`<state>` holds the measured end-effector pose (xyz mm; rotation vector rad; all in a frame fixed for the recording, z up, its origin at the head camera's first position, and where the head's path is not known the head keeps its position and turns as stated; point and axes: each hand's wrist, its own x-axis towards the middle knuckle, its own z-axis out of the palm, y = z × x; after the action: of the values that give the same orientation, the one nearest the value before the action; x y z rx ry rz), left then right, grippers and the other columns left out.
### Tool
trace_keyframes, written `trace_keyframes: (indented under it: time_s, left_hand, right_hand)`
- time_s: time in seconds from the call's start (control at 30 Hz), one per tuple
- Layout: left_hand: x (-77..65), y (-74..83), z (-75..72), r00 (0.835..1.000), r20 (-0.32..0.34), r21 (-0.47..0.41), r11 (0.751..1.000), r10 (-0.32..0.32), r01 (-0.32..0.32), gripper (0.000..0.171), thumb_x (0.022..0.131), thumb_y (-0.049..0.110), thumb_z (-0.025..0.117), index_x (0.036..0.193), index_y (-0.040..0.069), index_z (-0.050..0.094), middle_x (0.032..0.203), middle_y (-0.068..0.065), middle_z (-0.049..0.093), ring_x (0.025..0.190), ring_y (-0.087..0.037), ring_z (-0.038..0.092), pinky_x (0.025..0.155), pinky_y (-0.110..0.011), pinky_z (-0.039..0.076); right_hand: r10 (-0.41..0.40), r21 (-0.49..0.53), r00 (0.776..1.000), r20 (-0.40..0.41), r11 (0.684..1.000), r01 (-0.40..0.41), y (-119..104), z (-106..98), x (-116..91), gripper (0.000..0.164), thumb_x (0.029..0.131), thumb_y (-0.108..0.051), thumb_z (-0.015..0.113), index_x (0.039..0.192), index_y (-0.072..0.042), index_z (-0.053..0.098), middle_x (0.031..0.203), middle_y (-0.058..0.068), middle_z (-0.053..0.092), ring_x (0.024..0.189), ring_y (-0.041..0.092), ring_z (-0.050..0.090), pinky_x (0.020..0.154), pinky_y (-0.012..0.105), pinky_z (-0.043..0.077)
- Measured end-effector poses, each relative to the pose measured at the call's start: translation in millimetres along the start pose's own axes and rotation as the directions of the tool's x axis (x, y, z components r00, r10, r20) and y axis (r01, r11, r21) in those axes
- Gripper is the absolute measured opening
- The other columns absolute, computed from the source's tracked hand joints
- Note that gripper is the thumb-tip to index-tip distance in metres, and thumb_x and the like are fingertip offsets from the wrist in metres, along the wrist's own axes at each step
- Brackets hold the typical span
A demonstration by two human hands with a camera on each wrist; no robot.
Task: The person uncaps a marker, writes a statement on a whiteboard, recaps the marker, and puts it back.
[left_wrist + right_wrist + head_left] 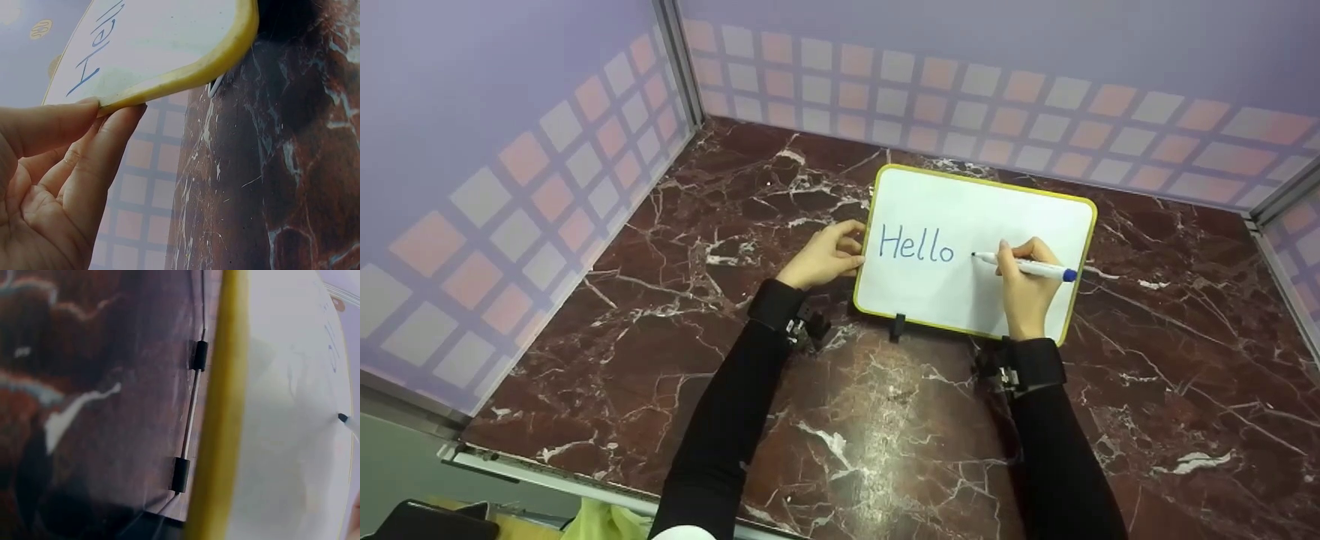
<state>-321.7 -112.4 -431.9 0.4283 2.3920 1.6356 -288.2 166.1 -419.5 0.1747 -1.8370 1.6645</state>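
Counter (645,360) carries one yellow-edged board (937,289). Two hands show: the left hand (823,257) pinches the board's left side; the right hand (1024,296) holds one white marker (1045,271), pointing just right of one blue word (916,244), "Hello".

Yellow-framed whiteboard (971,214) stood propped on tabletop (877,420), blue "Hello" (919,244) marked its left half, blue-ended white marker (1041,269) slanted, tip (975,255) beside the word.

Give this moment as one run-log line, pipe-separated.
left fingers: pinch whiteboard left edge | right fingers: hold marker | marker tip: right of blue "Hello" | tip contact: cannot tell
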Motion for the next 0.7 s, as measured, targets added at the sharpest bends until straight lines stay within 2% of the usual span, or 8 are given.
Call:
trace_keyframes:
  time_s: [0.17, 0.3, 0.53, 0.7]
  left_hand:
    - [0.9, -0.2, -0.1, 1.000, -0.008, 0.011, 1.000, -0.004, 0.004, 0.041, 0.086, 0.000, 0.058, 0.125, 0.008, 0.046, 0.098, -0.018, 0.060, 0.091, -0.028, 0.066, 0.079, -0.041, 0.057]
    - [0.9, 0.0, -0.1, 1.000, -0.013, 0.002, 1.000, -0.006, 0.006, 0.041, 0.086, -0.001, 0.058, 0.124, 0.007, 0.046, 0.095, -0.016, 0.059, 0.090, -0.028, 0.066, 0.078, -0.041, 0.057]
    - [0.6, -0.4, 0.8, 1.000, -0.013, -0.004, 1.000, -0.010, 0.010, 0.042, 0.086, 0.000, 0.058, 0.125, 0.008, 0.046, 0.092, -0.013, 0.057, 0.090, -0.028, 0.066, 0.077, -0.039, 0.057]
    - [1.0, -0.6, 1.3, 1.000, -0.012, -0.015, 1.000, -0.005, 0.005, 0.041, 0.086, -0.001, 0.058, 0.124, 0.007, 0.046, 0.094, -0.015, 0.058, 0.091, -0.029, 0.065, 0.080, -0.043, 0.056]
  right_hand:
    - [-0.032, -0.017, 0.999, 0.024, 0.999, 0.033, -0.4, -2.0, 2.0, 0.030, 0.080, 0.006, 0.057, 0.056, 0.009, 0.040, 0.048, -0.002, 0.049, 0.042, 0.013, 0.047, 0.041, 0.017, 0.033]
    - [-0.042, -0.017, 0.999, 0.018, 0.999, 0.043, -1.8, -3.2, 3.8, 0.030, 0.079, 0.009, 0.054, 0.055, 0.010, 0.035, 0.046, -0.002, 0.045, 0.039, 0.009, 0.044, 0.039, 0.016, 0.031]
    - [-0.033, -0.038, 0.998, -0.045, 0.999, 0.031, -2.5, -4.1, 4.4, 0.029, 0.081, 0.003, 0.057, 0.058, 0.007, 0.041, 0.050, -0.005, 0.051, 0.044, 0.007, 0.049, 0.041, 0.016, 0.033]
    - [-0.035, -0.042, 0.999, -0.017, 0.999, 0.034, -2.0, -6.9, 5.3, 0.028, 0.080, 0.007, 0.055, 0.057, 0.010, 0.039, 0.047, -0.005, 0.049, 0.041, 0.006, 0.046, 0.039, 0.016, 0.031]
